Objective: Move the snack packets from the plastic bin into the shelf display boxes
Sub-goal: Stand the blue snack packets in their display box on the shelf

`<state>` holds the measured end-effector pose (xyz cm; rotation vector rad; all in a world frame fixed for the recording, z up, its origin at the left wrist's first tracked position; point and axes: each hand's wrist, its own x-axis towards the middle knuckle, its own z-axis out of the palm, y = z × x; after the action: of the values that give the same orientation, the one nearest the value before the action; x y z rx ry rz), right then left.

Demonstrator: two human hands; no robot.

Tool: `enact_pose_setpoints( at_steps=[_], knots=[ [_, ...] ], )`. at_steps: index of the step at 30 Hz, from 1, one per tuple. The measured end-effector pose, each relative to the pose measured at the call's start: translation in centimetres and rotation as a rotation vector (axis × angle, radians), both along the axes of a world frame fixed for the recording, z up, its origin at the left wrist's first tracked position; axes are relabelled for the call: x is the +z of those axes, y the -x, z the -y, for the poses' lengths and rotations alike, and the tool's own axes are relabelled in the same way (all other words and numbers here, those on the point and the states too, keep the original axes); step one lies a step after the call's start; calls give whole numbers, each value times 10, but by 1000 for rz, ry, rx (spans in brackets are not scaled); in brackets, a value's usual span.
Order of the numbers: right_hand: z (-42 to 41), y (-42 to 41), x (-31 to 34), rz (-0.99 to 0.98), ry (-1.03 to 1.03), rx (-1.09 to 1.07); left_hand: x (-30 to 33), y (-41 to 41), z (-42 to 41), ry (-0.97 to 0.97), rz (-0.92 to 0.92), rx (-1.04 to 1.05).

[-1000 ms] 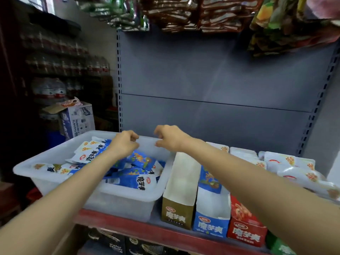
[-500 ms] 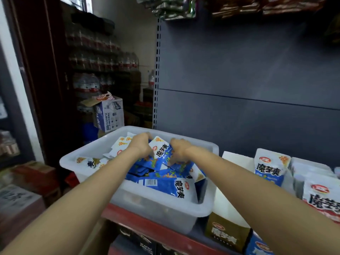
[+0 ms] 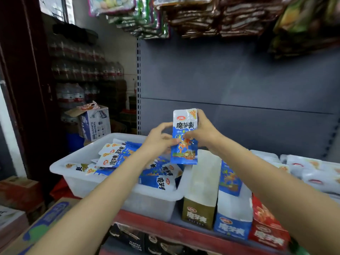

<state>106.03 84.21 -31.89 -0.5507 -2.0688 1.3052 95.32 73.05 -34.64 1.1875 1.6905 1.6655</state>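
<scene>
shelf (image 3: 184,234): red front edge, grey back panel behind; carried the bin on the left and the display boxes on the right.
plastic bin (image 3: 79,162): translucent white, on the left part of the shelf, touching the olive box on its right side.
loose packets (image 3: 114,157): blue-and-white snack packets piled unevenly inside the bin, some flat, some tilted against each other.
display boxes: row on the shelf right of the bin. olive box (image 3: 200,214) nearest the bin, its tall flap up. blue box (image 3: 232,227) next, with blue packets standing in it. red box (image 3: 266,236) further right. More white-topped packets lay far right, blurred.
held packet (image 3: 184,137): one blue-and-white packet, upright, print facing the camera, lifted clear of the bin, above the bin's right far corner and the olive box's flap.
left hand (image 3: 158,140): fingers curled, pinched the packet's left edge around mid-height.
right hand (image 3: 204,131): fingers wrapped behind the packet's right side, thumb across the front; gripped it from upper edge down to the middle.
cardboard carton (image 3: 95,124): white and blue, open top, on the floor side left of and behind the bin.
bottled water (image 3: 73,94): stacked in the dark far left.
hanging snack bags (image 3: 202,15): overhead, above the shelf's back panel.
</scene>
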Motion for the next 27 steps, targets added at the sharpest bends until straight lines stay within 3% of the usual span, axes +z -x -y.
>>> enact_pose_setpoints(
  at_steps=[8,16,27],
  knots=[
    [-26,-99,11,31,-261,-243,7,-83,-49,-27,-166,-93],
    [-48,-133,-1,178,-351,-369,-13,-100,-77,162,-396,5],
    [-63,-120,-10,625,-545,-333,-20,-106,-78,310,-341,-92]
  ],
)
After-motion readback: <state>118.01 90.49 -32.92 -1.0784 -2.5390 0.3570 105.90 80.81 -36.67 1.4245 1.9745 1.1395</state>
